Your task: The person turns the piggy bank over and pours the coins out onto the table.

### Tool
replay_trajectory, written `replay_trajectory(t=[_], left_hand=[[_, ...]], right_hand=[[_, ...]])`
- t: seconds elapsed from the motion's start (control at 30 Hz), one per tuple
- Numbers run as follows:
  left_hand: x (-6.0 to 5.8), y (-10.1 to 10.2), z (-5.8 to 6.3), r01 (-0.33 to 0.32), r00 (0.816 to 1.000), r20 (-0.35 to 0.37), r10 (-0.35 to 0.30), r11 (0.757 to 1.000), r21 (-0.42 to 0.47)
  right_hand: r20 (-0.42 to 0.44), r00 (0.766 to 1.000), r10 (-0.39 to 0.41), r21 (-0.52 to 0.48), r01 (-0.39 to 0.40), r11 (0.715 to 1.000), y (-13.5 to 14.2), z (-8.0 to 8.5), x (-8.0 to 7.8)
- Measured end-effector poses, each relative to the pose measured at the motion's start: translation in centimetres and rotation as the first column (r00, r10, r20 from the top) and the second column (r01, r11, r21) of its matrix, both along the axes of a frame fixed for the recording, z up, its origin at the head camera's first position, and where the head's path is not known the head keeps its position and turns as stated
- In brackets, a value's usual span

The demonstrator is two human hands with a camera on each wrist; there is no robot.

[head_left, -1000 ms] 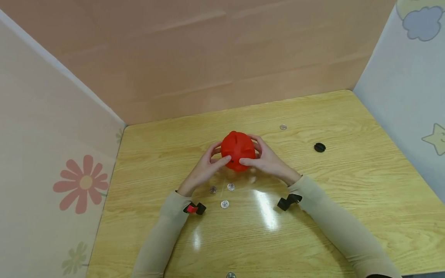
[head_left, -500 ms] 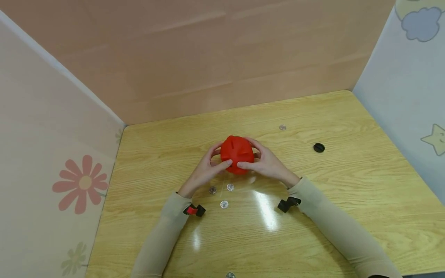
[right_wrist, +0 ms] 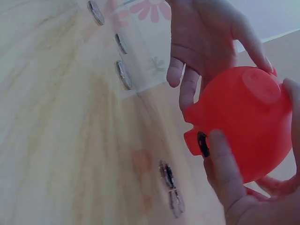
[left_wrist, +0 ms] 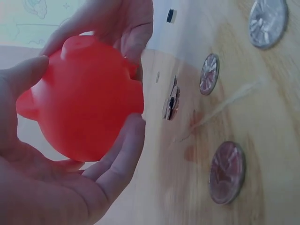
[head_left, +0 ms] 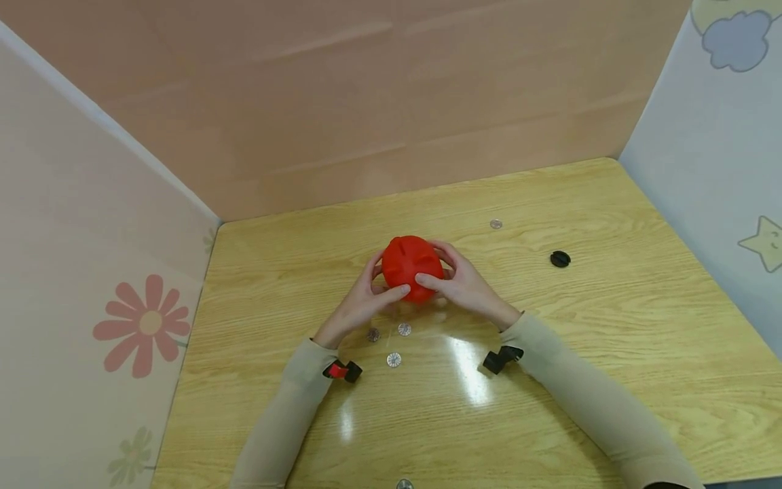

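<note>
A round red piggy bank (head_left: 400, 268) is held up off the table between both hands, its top slot visible in the head view. My left hand (head_left: 360, 302) grips its left side, thumb across the near face and fingers underneath. On the other side my right hand (head_left: 467, 285) holds it the same way. The right wrist view shows the pig's snout (right_wrist: 262, 86), its short feet and a black ring-like piece (right_wrist: 203, 144) on the underside, beside a right fingertip. Below the bank, a small cluster of coins (left_wrist: 172, 101) lies on the table.
Loose silver coins (head_left: 394, 360) lie on the wooden table (head_left: 611, 380) between the forearms. Another coin (head_left: 496, 223) rests at the back, and one (head_left: 404, 483) at the front edge. A black round stopper (head_left: 560, 259) lies to the right. Panels (head_left: 366, 102) enclose the back and sides.
The piggy bank has shifted slightly to the left and tilted, its slot turning with it. Both hands keep their hold; the right thumb sits a little higher on it. The coins stay put.
</note>
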State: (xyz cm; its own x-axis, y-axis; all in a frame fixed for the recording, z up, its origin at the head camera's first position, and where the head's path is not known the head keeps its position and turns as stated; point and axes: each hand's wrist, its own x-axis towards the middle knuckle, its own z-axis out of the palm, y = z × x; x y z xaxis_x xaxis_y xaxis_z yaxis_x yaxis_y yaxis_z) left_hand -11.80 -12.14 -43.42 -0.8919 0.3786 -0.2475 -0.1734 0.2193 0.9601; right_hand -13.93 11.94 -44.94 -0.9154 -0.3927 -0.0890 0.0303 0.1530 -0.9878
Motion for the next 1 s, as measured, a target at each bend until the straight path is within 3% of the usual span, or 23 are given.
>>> replay_trajectory(t=[0.13, 0.27, 0.53, 0.73, 1.0], left_hand=[[-0.3, -0.6, 0.1, -0.065, 0.998, -0.011, 0.065, 0.997, -0.034], [-0.7, -1.3, 0.1, -0.085, 0.996, -0.023, 0.084, 0.995, -0.055], [-1.1, -2.3, 0.1, -0.121, 0.991, -0.068, 0.116, 0.989, -0.084], [-1.4, -2.8, 0.1, -0.174, 0.983, -0.074, 0.165, 0.977, -0.125], [-1.8, -3.2, -0.1, -0.249, 0.967, -0.077, 0.244, 0.966, -0.063]], right_hand=[[-0.034, 0.999, -0.024, 0.127, 0.029, 0.991, -0.6, 0.6, 0.0], [-0.064, 0.997, -0.039, 0.235, 0.053, 0.971, -1.0, 1.1, -0.2], [-0.090, 0.996, 0.000, 0.224, 0.020, 0.974, -1.9, 1.6, -0.9], [-0.051, 0.999, 0.005, 0.174, 0.004, 0.985, -2.1, 1.3, -1.8], [-0.039, 0.999, 0.033, 0.111, -0.028, 0.993, -2.4, 0.9, -2.7]])
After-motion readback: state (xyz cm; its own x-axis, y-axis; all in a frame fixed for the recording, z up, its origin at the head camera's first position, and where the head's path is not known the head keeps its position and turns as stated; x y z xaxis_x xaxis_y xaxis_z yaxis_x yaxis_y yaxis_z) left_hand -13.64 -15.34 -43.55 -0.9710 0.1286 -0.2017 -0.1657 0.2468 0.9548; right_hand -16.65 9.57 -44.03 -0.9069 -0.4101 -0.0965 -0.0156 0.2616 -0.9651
